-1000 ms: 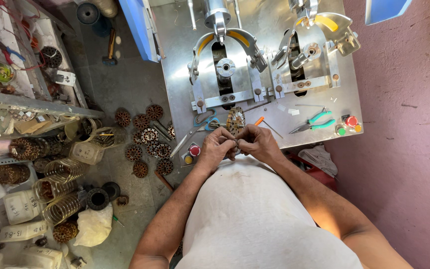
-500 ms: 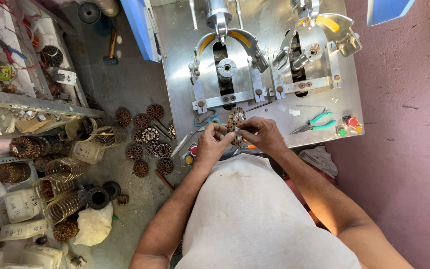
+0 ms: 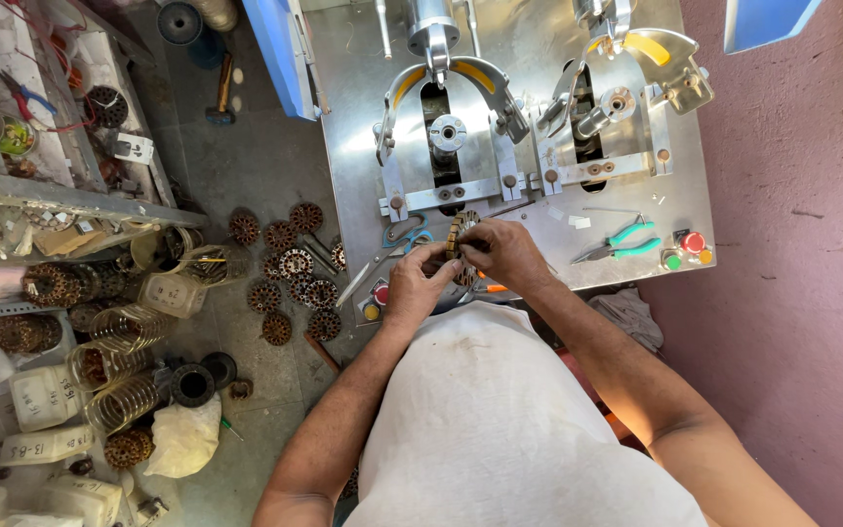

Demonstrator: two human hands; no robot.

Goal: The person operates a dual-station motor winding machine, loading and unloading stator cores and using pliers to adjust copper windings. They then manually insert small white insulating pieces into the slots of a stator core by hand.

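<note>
Both my hands hold a round toothed stator core wound with copper wire (image 3: 458, 237) on edge above the front of a steel machine table (image 3: 353, 146). My left hand (image 3: 419, 286) grips its lower left side. My right hand (image 3: 502, 254) pinches its right side with fingers closed on the rim. Just beyond the core stands a winding fixture with a round spindle (image 3: 447, 132) and yellow-edged guide arms.
Teal-handled pliers (image 3: 624, 240) and blue-handled scissors (image 3: 404, 237) lie on the table, with red, green and yellow buttons (image 3: 692, 244) at the right edge. Several wound cores (image 3: 290, 278) sit on the floor to the left, with wire coils (image 3: 124, 400) and plastic containers. A pink wall (image 3: 802, 244) rises at right.
My hands have turned the core from lying flat between the fingers to standing on edge, and lifted it slightly toward the winding fixture.
</note>
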